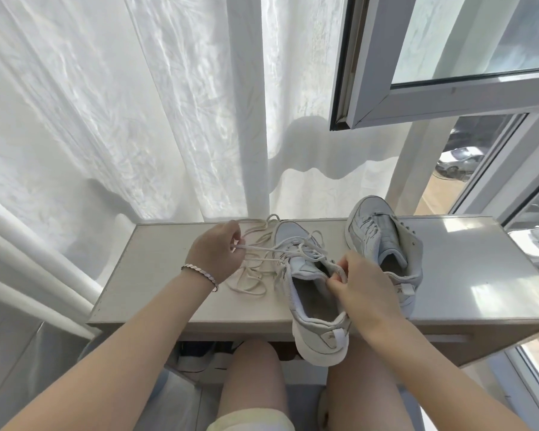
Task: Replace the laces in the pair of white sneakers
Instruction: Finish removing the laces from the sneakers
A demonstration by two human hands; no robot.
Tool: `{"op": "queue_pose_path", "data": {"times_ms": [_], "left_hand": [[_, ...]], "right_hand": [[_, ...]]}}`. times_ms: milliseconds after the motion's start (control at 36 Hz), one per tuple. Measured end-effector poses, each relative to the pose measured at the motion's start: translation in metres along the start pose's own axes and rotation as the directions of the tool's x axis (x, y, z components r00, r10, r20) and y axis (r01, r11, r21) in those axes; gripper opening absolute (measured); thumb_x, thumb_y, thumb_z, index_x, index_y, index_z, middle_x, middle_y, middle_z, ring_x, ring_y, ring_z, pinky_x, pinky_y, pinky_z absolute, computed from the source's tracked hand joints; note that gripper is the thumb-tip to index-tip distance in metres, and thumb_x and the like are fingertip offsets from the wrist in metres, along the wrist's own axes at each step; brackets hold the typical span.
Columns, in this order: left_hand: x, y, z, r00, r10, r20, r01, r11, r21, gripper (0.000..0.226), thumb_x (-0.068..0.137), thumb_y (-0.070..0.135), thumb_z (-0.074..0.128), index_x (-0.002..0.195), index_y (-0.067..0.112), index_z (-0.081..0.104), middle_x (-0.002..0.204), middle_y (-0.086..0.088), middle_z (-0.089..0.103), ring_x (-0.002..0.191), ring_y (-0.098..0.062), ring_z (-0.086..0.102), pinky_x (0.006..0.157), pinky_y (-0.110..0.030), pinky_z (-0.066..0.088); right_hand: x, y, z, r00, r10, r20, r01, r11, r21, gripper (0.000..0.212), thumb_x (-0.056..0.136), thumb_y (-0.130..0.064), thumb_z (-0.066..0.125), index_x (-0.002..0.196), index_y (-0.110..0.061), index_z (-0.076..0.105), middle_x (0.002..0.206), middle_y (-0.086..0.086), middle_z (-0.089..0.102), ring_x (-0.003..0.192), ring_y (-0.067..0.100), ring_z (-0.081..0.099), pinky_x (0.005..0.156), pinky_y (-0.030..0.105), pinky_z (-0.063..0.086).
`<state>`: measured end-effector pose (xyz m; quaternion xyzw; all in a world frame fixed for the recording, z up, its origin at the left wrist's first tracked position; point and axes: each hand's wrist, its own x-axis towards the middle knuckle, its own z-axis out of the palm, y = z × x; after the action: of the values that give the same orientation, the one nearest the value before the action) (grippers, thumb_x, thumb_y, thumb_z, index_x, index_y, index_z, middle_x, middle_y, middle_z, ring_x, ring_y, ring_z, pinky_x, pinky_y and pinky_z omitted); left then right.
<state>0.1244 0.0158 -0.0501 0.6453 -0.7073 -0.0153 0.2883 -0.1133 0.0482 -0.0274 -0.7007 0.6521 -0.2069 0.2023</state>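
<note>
Two white sneakers stand on a pale desk. The nearer sneaker lies with its heel over the desk's front edge, toe pointing away. My left hand pinches a cream lace that runs taut to this sneaker's eyelets. My right hand pinches the lace end at the sneaker's top right eyelets. Loose cream laces lie coiled on the desk left of the shoe. The second sneaker stands behind my right hand, without laces.
A white curtain hangs right behind the desk. An open window sash juts in overhead at the upper right. My bare knees sit under the desk's front edge. White pipes run along the left.
</note>
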Motion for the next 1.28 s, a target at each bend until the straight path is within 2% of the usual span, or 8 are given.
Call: {"op": "queue_pose_path", "data": {"times_ms": [194,444,694,833,944,1028,1111,1278], "left_hand": [[-0.023,0.061,0.004,0.944,-0.283,0.169,0.321,0.908,-0.271,0.037,0.081,0.016,0.060,0.116,0.018,0.048,0.109,0.005,0.033,0.108,-0.013,0.034,0.096,-0.023,0.028],[-0.031,0.090,0.002,0.896,-0.350,0.272,0.439,0.786,-0.434,0.015,0.081,0.036,0.065,0.084,0.025,0.055,0.086,0.013,0.060,0.075,-0.001,0.057,0.069,-0.019,0.042],[-0.030,0.092,0.020,0.926,-0.360,0.113,0.375,0.847,-0.375,0.016,0.074,0.026,0.069,0.078,0.026,0.054,0.091,0.009,0.055,0.089,-0.009,0.054,0.079,-0.025,0.043],[-0.033,0.092,0.023,0.916,-0.401,0.029,0.374,0.824,-0.426,0.019,0.071,0.013,0.069,0.067,0.023,0.053,0.081,0.010,0.058,0.081,-0.011,0.055,0.070,-0.026,0.045],[-0.036,0.090,0.024,0.915,-0.404,-0.017,0.356,0.824,-0.441,0.034,0.069,0.012,0.072,0.059,0.030,0.045,0.078,0.010,0.058,0.077,-0.010,0.053,0.065,-0.004,0.034],[-0.036,0.089,0.024,0.912,-0.410,-0.020,0.359,0.818,-0.449,0.032,0.069,0.010,0.072,0.059,0.027,0.047,0.079,0.008,0.058,0.077,-0.010,0.052,0.066,0.000,0.032],[-0.036,0.088,0.024,0.909,-0.418,-0.002,0.367,0.801,-0.473,0.027,0.069,0.010,0.072,0.062,0.024,0.050,0.080,0.005,0.060,0.077,-0.009,0.053,0.067,-0.002,0.034],[-0.036,0.091,0.024,0.897,-0.439,0.062,0.411,0.771,-0.487,0.016,0.074,0.014,0.068,0.073,0.022,0.054,0.084,0.004,0.062,0.084,-0.009,0.056,0.070,-0.016,0.038]], "right_hand": [[0.002,0.002,-0.005,0.999,0.027,0.037,-0.026,0.999,-0.023,0.009,0.087,-0.023,0.053,0.088,-0.016,0.048,0.084,0.001,0.057,0.078,0.021,0.052,0.058,0.029,0.033],[0.060,-0.031,-0.014,0.933,-0.250,0.260,0.246,0.968,0.047,0.038,0.084,-0.002,0.048,0.118,-0.014,0.060,0.126,0.002,0.054,0.121,0.019,0.045,0.099,0.027,0.035],[0.101,-0.034,-0.003,0.824,-0.274,0.497,0.383,0.914,-0.132,0.018,0.092,-0.019,0.052,0.097,-0.009,0.066,0.095,0.006,0.064,0.083,0.017,0.053,0.076,0.026,0.041],[0.100,-0.033,-0.022,0.855,-0.183,0.485,-0.015,0.926,0.376,0.026,0.088,-0.010,0.042,0.063,-0.008,0.047,0.061,0.000,0.048,0.062,0.014,0.045,0.069,0.027,0.043],[0.104,-0.029,-0.055,0.847,-0.203,0.492,-0.349,0.486,0.801,0.006,0.066,-0.014,0.040,0.063,-0.016,0.035,0.043,-0.005,0.033,0.045,0.014,0.031,0.068,0.027,0.049],[0.107,-0.020,-0.073,0.842,-0.143,0.519,-0.294,0.686,0.665,0.029,0.085,-0.029,0.045,0.067,-0.007,0.049,0.042,-0.004,0.026,0.037,0.012,0.025,0.054,0.028,0.044],[0.104,-0.015,-0.079,0.840,-0.044,0.541,-0.049,0.987,0.156,0.055,0.097,-0.043,0.038,0.063,-0.007,0.062,0.039,-0.002,0.038,0.035,0.013,0.041,0.049,0.020,0.043],[0.096,-0.009,-0.057,0.873,-0.246,0.422,0.399,0.857,-0.326,0.022,0.091,-0.035,0.052,0.094,-0.019,0.067,0.094,-0.003,0.062,0.083,0.010,0.052,0.081,0.025,0.040]]}}
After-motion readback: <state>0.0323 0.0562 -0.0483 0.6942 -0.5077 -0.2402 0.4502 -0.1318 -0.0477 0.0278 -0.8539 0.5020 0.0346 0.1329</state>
